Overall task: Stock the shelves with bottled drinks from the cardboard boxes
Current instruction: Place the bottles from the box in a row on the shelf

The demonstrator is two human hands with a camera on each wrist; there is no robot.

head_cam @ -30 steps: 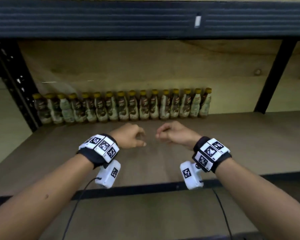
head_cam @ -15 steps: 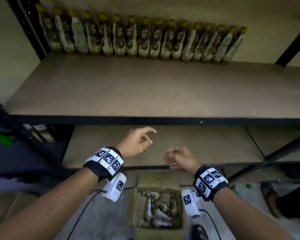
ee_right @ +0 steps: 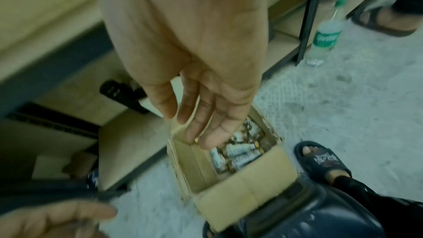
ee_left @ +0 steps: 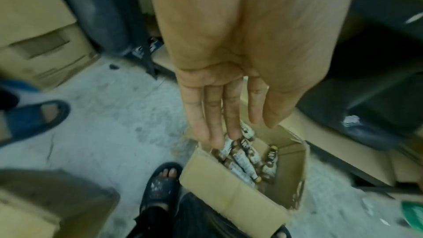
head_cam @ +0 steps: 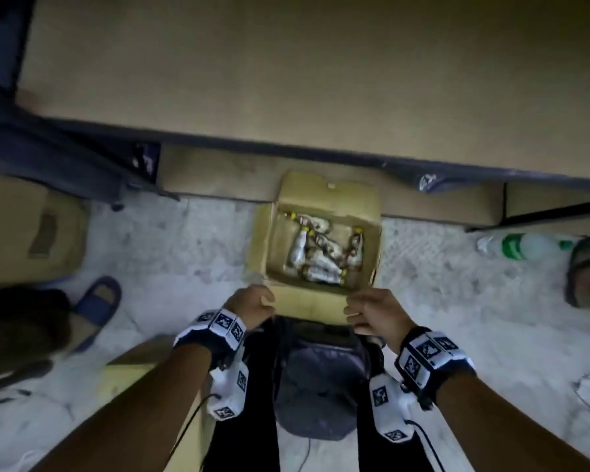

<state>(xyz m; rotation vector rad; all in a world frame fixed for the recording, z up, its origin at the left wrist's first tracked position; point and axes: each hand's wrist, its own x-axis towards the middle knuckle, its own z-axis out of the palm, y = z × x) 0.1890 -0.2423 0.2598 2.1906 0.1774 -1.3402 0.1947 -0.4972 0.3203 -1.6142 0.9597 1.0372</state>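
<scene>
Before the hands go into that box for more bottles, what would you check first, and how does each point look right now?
1. Cardboard box open on top: ok.
2. Bottles left inside: ok, several lying jumbled.
3. Left hand free: ok, fingers straight, holding nothing.
4. Right hand free: ok, relaxed above the box.
5. Bottles upright for an easy grab: not ok, most lie on their sides.
6. Caps tight: cannot tell, too blurred.

Tan corrugated cardboard box (head_cam: 324,303) showing plain; brown-and-white labelled plastic bottles (head_cam: 315,255) showing yellow caps; clear plastic water bottle (head_cam: 528,246) wearing green label; grey speckled concrete floor (head_cam: 191,247).
</scene>
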